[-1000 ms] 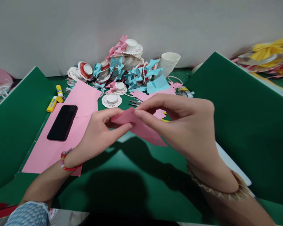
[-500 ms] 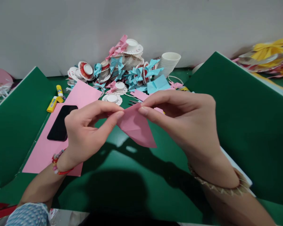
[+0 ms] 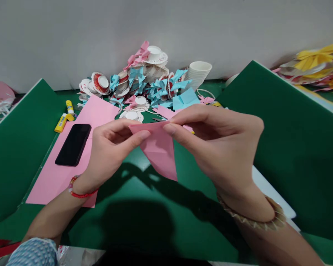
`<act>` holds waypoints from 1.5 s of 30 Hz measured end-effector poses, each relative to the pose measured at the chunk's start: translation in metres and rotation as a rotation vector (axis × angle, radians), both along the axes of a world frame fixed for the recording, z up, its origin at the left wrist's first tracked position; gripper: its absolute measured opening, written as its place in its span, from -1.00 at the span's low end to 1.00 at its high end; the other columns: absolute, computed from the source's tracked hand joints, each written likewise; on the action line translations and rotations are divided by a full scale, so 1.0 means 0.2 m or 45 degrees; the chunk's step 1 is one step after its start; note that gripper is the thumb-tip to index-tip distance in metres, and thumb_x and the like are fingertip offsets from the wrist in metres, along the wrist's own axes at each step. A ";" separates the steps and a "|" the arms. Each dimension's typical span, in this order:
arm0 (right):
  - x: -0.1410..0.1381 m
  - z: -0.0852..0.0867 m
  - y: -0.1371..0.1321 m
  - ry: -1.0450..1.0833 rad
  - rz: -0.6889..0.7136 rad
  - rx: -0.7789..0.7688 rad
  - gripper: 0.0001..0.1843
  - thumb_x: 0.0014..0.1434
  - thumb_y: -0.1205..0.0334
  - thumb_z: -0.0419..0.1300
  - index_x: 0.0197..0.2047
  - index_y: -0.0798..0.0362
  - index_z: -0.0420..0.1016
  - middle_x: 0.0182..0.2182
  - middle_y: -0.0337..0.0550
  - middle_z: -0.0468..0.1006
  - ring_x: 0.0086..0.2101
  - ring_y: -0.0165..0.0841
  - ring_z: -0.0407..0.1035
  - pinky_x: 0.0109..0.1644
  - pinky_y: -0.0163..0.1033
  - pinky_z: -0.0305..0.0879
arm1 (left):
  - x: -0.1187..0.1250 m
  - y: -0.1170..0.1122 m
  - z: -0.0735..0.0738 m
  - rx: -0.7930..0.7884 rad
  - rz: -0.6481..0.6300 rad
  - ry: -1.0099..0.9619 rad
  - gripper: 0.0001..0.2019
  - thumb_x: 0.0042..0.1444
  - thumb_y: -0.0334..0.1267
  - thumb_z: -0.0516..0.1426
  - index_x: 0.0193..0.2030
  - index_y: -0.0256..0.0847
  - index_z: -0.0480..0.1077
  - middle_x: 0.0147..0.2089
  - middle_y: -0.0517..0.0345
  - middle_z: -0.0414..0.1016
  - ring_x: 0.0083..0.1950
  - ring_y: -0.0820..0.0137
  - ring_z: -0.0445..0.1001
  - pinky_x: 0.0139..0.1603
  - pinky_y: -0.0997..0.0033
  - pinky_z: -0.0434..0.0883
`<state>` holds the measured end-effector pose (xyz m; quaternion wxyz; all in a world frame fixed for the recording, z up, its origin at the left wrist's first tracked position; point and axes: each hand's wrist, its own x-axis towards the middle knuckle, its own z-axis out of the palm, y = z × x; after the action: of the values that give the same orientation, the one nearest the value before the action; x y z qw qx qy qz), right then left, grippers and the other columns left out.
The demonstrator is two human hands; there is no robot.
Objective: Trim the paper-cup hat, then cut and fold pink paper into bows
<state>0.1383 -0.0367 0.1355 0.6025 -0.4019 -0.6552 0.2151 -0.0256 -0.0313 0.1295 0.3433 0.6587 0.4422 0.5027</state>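
A small piece of pink paper (image 3: 161,151) hangs in the air above the green table, a crease running across it. My left hand (image 3: 111,147) pinches its upper left corner between thumb and fingers. With thumb and forefinger, my right hand (image 3: 219,144) grips the upper right corner. The top edge is stretched between both hands and looks folded over. Beneath my left wrist lie larger pink sheets (image 3: 50,177) with a black phone (image 3: 73,145) on them. Behind my right fingers, the tips of scissors (image 3: 157,119) partly show.
Yellow glue sticks (image 3: 61,123) lie at the left. At the back are a heap of paper-plate crafts with blue bows (image 3: 159,88), stacked white paper cups (image 3: 198,74) and a folded blue paper (image 3: 185,98). Green panels (image 3: 288,147) stand on both sides.
My left hand has shifted right and its grip lies further along the paper's edge. My right hand moved slightly right. The paper has turned and hangs straighter down.
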 end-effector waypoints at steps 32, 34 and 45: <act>-0.01 -0.06 0.07 0.386 0.121 -0.240 -0.86 0.03 0.38 0.22 -0.51 -0.01 0.44 -0.53 -0.31 0.48 -0.49 -0.47 0.37 -0.38 -0.31 0.37 | -0.01 0.00 0.01 0.235 0.268 0.088 -0.95 0.05 -0.25 0.21 -0.38 -0.15 0.47 -0.53 0.30 0.40 -0.52 0.55 0.30 -0.52 0.49 0.25; 0.00 -0.06 0.08 0.450 0.108 -0.273 -0.85 0.03 0.39 0.22 -0.52 -0.01 0.46 -0.54 -0.31 0.46 -0.49 -0.47 0.35 -0.38 -0.30 0.36 | -0.01 0.01 0.01 0.076 0.182 0.091 -0.93 0.02 -0.25 0.23 -0.37 -0.17 0.48 -0.55 0.28 0.37 -0.55 0.55 0.28 -0.57 0.51 0.24; 0.05 -0.11 0.14 0.334 0.023 -0.152 -0.87 0.09 0.34 0.20 -0.46 -0.03 0.45 -0.54 -0.28 0.46 -0.50 -0.40 0.39 -0.41 -0.21 0.37 | -0.03 0.00 0.03 -0.221 0.083 -0.040 -0.79 0.01 -0.23 0.22 -0.58 -0.21 0.36 -0.80 0.37 0.14 -0.80 0.61 0.15 -0.78 0.58 0.13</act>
<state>0.1480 -0.0087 0.1135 0.6561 -0.3996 -0.5603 0.3099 -0.0320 -0.0309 0.1360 0.3895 0.6036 0.5000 0.4837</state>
